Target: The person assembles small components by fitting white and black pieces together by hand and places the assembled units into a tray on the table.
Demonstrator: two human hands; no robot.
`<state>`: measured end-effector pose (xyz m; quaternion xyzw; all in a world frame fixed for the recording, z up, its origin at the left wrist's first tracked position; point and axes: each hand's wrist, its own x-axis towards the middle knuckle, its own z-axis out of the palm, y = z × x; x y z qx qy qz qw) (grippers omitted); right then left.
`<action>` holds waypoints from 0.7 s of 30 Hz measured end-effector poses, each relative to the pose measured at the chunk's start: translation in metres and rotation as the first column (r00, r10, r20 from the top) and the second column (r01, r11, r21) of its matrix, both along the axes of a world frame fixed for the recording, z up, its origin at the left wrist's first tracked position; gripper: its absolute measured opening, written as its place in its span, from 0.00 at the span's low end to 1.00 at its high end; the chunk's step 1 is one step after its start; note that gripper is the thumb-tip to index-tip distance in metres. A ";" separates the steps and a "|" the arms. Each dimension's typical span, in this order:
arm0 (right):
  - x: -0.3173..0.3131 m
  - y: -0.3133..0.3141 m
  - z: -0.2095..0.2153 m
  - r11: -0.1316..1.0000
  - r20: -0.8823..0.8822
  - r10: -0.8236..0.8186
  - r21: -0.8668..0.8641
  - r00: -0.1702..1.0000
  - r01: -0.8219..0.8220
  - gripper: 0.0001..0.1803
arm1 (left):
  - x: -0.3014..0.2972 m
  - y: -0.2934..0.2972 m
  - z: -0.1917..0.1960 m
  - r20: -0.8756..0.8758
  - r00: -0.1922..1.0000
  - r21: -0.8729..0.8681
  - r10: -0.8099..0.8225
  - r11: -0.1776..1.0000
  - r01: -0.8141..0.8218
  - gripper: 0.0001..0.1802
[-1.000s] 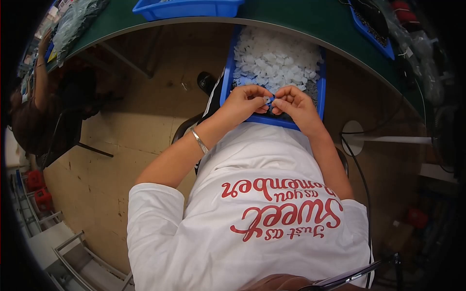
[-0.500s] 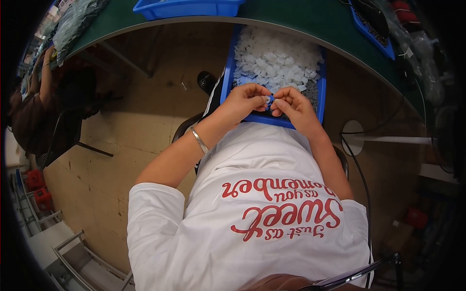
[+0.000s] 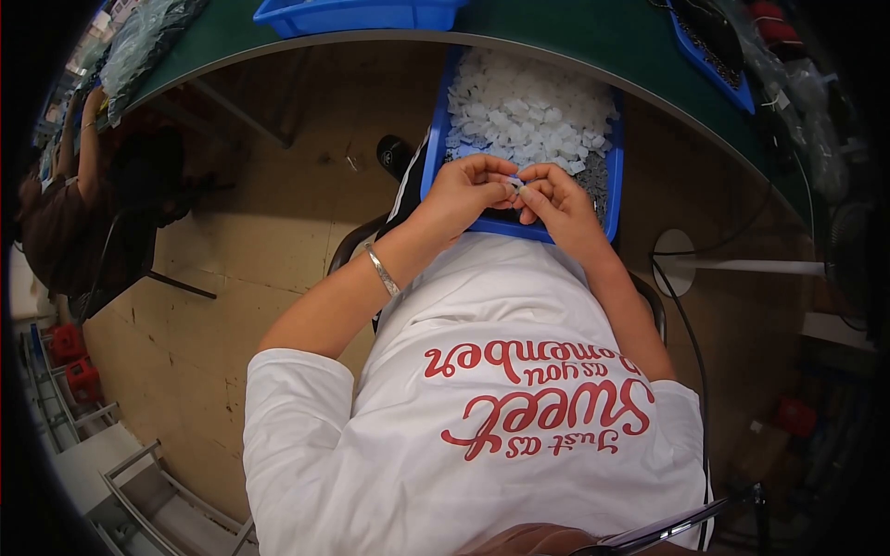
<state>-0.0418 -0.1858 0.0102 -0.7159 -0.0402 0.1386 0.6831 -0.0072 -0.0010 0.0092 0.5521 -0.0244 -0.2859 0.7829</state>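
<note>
My left hand and my right hand meet fingertip to fingertip over the near part of a blue tray. Pinched between the two sets of fingers is a small whitish plastic piece, mostly hidden by them. Beyond my hands lies a heap of small white plastic pieces in the tray. Small dark parts show along its near right side.
The tray reaches under the curved edge of a green table. Another blue tray and one with dark parts stand on it. A person sits at the left. A black cable hangs at the right.
My fingers have closed further round the small piece, and its blue part no longer shows. My right fingertips have shifted slightly left; my arms stay in place.
</note>
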 end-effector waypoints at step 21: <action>0.002 -0.004 -0.004 1.000 0.014 -0.029 -0.012 0.999 0.029 0.10 | -0.005 -0.007 -0.007 0.179 0.984 0.051 0.006 0.999 -0.015 0.13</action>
